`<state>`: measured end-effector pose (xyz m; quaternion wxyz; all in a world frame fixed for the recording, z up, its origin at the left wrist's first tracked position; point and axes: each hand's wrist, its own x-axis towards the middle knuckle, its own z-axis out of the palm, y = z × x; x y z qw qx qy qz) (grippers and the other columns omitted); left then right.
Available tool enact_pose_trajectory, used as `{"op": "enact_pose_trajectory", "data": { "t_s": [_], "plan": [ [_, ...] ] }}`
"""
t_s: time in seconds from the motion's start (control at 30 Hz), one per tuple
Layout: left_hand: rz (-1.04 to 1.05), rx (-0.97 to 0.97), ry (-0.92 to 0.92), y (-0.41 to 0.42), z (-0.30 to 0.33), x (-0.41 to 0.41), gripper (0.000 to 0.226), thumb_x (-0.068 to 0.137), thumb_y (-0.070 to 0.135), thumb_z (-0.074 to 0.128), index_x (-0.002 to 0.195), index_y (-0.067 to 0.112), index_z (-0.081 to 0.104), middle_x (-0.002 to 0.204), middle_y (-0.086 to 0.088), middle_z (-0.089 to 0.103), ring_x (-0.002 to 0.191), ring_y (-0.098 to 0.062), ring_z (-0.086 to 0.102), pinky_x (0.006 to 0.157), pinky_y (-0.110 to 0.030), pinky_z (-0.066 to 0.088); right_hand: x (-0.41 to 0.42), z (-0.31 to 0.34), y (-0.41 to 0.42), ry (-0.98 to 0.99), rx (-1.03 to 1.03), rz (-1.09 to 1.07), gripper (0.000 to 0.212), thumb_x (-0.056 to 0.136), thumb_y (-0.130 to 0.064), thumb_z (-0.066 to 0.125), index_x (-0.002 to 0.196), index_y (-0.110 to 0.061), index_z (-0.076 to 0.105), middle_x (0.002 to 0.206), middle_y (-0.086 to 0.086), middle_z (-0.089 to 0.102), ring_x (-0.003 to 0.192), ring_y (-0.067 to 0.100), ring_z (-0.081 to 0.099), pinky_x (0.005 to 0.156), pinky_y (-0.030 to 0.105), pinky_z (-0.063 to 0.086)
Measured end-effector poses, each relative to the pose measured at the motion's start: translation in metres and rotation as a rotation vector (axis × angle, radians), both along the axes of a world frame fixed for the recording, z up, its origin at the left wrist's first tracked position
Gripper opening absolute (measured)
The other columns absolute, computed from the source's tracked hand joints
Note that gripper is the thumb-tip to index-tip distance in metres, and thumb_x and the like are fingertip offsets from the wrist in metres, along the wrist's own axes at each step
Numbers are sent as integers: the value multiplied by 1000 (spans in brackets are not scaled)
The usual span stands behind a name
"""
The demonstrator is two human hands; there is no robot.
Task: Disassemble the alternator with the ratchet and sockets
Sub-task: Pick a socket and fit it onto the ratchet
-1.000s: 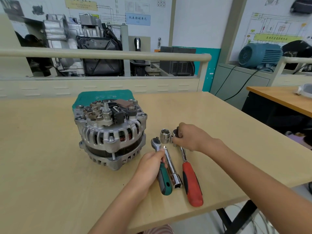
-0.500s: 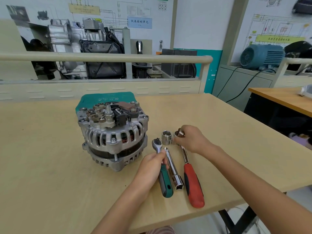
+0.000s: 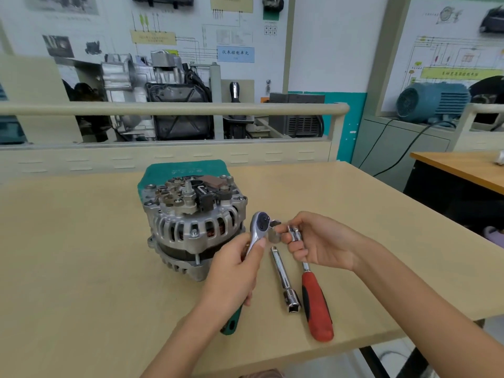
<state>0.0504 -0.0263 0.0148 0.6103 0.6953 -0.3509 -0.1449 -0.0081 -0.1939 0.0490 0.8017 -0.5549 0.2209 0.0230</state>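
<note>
One alternator (image 3: 191,225) stands on the table (image 3: 68,268). Two hands are in view: the left hand (image 3: 234,271) and the right hand (image 3: 321,241). Two handled drivers: a green-handled ratchet (image 3: 257,227) and a red-handled tool (image 3: 317,309). One extension bar (image 3: 283,276). At least two sockets (blurred between the fingers), a large socket (image 3: 273,232) and a small socket (image 3: 295,233). One teal mat (image 3: 177,170).

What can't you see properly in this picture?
- Head view: the socket by the ratchet head is blurred and half behind the right hand's fingertips, so whether it is seated is unclear.
- The green ratchet handle is mostly covered by the left hand.
- The red-handled tool has its top behind the right hand.
- The wall poster text is too small.
</note>
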Motion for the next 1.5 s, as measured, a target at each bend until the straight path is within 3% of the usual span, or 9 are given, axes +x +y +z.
{"op": "enact_pose_trajectory", "data": {
  "t_s": [0.1,0.27,0.43,0.57,0.7,0.93,1.17,1.33,1.5],
  "plan": [
    [100,-4,-208,7,-1,3,11,96,24,49,102,31,55,51,5,44,36,-6,37,37,-21,33,-3,6,12,-28,0,78,30,91,-16,36,96,2,60,69,4,40,51,11,34,45,20,32],
    [136,8,-361,14,4,4,51,92,13,56,115,57,42,59,17,61,45,4,51,44,-8,35,-9,13,30,-134,-126,164,28,97,-6,34,110,7,56,69,3,43,51,10,39,47,20,34],
    [117,-47,-301,18,6,1,56,90,5,57,112,56,49,70,15,66,48,3,53,44,-13,40,-14,19,43,-232,-160,195,23,92,4,33,108,1,49,72,4,44,60,10,42,53,20,34],
    [105,-63,-302,21,6,1,55,90,6,59,114,54,51,71,13,67,51,2,56,45,-16,42,-15,20,45,-249,-225,142,24,94,8,35,85,1,55,69,5,47,59,10,46,53,17,41],
    [106,-81,-283,24,8,4,55,90,7,60,112,57,52,70,6,67,52,2,55,42,-16,41,-17,19,44,-277,-176,41,16,93,5,46,92,7,62,65,6,54,58,11,51,59,17,50],
    [95,-88,-276,28,8,7,52,90,10,61,115,54,53,68,4,66,51,4,53,42,-16,40,-15,14,52,-325,-95,-122,15,92,1,50,91,7,64,64,4,55,55,8,51,55,15,47],
    [123,-25,-344,29,1,10,49,88,9,63,120,45,54,70,6,68,68,1,63,58,-10,43,-14,11,64,-237,-263,-119,21,98,-9,45,80,-3,55,65,4,54,45,5,38,43,14,32],
    [86,-8,-375,32,1,14,44,89,9,62,120,40,58,68,5,66,63,-3,59,60,-16,43,-14,9,63,-236,-253,-112,19,97,-11,47,79,-6,50,63,4,52,43,5,35,41,14,27],
    [59,-13,-432,35,1,18,50,90,10,61,126,42,53,71,10,64,67,-1,59,64,-17,45,-14,9,66,-296,-562,-177,15,94,-12,52,81,-6,49,60,1,57,44,6,38,47,17,34]
  ]
}}
